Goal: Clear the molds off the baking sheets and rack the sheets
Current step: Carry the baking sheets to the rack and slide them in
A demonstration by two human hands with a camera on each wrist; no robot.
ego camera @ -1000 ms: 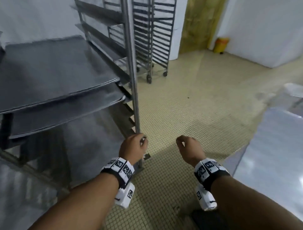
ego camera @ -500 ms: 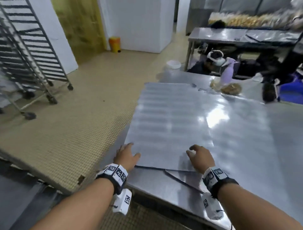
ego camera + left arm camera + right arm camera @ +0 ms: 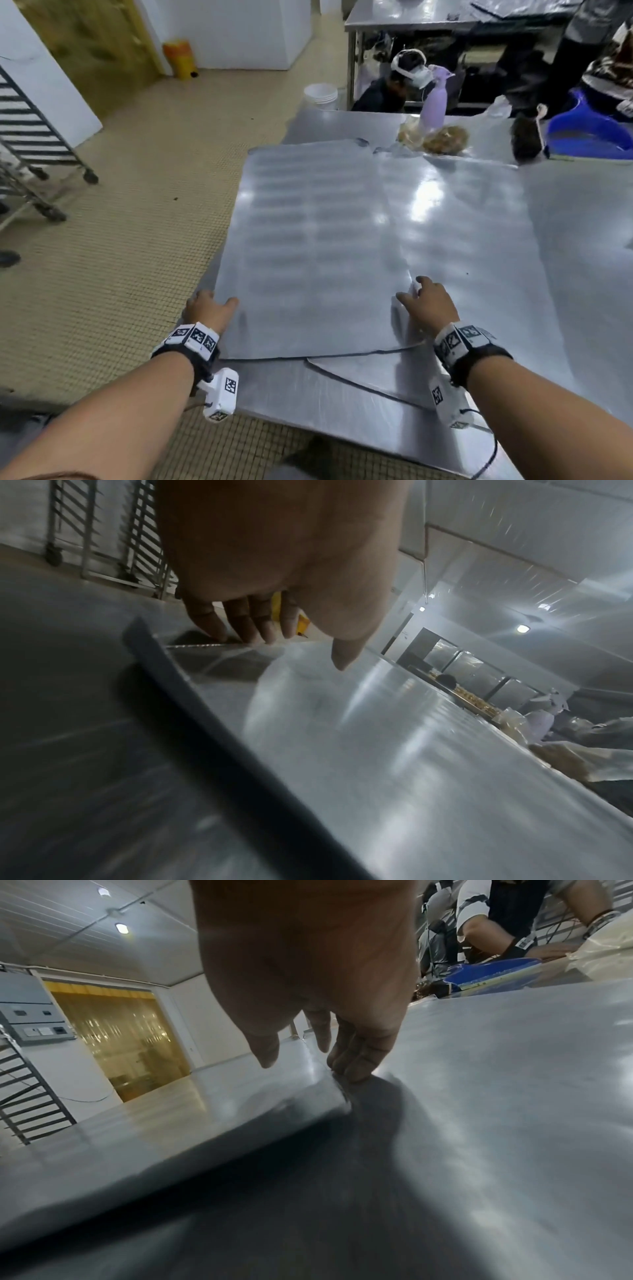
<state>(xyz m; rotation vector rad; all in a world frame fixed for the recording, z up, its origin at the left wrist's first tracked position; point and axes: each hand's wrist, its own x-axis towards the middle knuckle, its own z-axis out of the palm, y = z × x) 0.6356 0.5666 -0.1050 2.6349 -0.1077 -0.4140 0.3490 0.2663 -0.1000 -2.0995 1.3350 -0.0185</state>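
We see the top baking sheet (image 3: 315, 246) lying flat at the surface's (image 3: 342, 404) near left edge, on another sheet (image 3: 479, 240). Our left hand (image 3: 209, 310) touches its left edge, fingers (image 3: 240, 620) straight. Our right hand's (image 3: 428, 305) fingers (image 3: 356, 1053) touch its right edge, loosely bent.

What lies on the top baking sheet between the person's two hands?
Nothing: in the head view the top baking sheet is bare metal between the left hand at its left edge and the right hand at its right edge. No molds there.
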